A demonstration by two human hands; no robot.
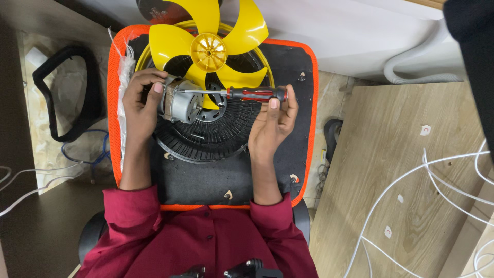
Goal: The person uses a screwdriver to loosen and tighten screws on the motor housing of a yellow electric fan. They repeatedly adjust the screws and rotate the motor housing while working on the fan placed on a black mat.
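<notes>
Grey metal motor sits clamped in the left hand, fingers wrapped over its top edge, above a black fan grille. Right hand is closed on the red-and-black handle of a screwdriver, thumb pressed on the grip; the shaft lies level, its tip meeting the motor housing. Yellow fan blade rests just behind the motor. All lie on a black seat with orange trim. White cables cross a wooden board to the right.
</notes>
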